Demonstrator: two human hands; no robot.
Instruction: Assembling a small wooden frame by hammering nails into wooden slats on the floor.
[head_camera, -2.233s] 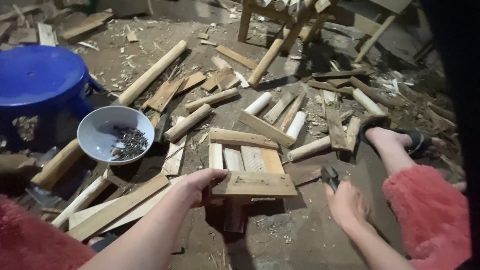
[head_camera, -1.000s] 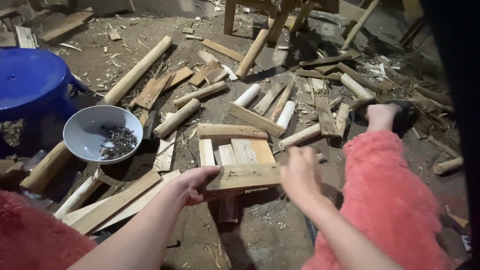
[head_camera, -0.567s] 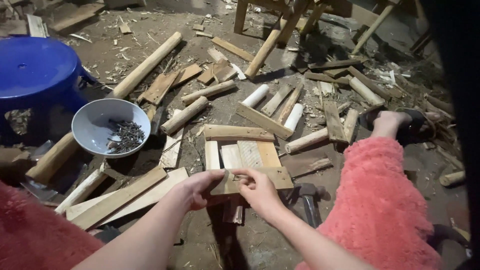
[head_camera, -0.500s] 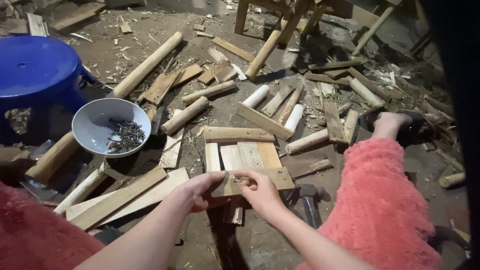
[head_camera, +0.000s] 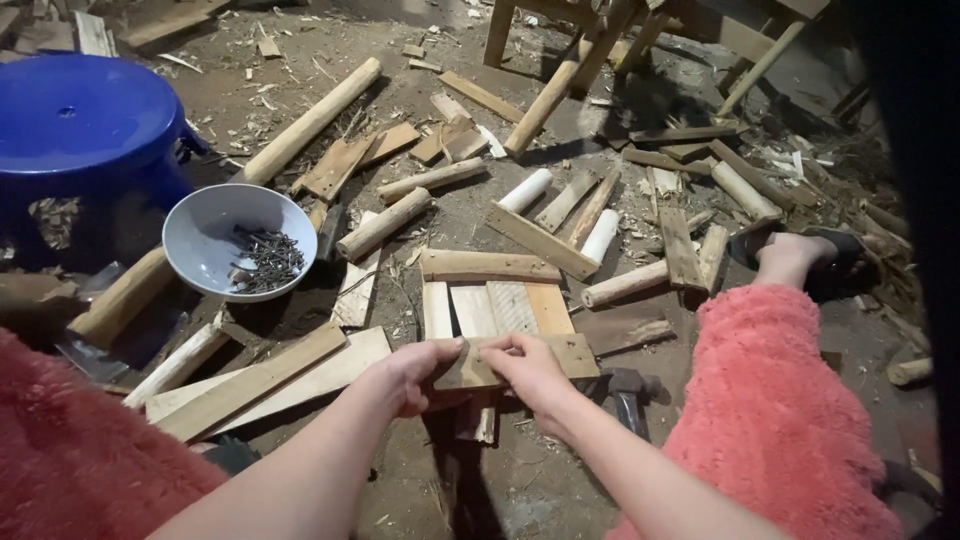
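A blue plastic stool stands at the upper left on a dirt floor strewn with offcuts, and a long round pole lies slanting just right of it. Below the stool sits a pale bowl with a heap of dark nails in it. Two flat planks lie side by side at the lower left, pointing toward the hands. In the middle lies a small wooden frame made of short slats set side by side, with a cross batten along its far end and a near cross batten along the end closest to the person. Both bare forearms reach in from the bottom edge and meet on that near batten. The left hand comes in from the lower left, palm down, fingers curled over the batten's left end and thumb pressed on top, clamping it. The right hand lies knuckles up just beside it, thumb and fingertips pinched narrowly together against the batten's top face; whether something small is held in the pinch cannot be told. A hammer lies on the ground just right of the right wrist, beside a knee in fuzzy pink fabric.
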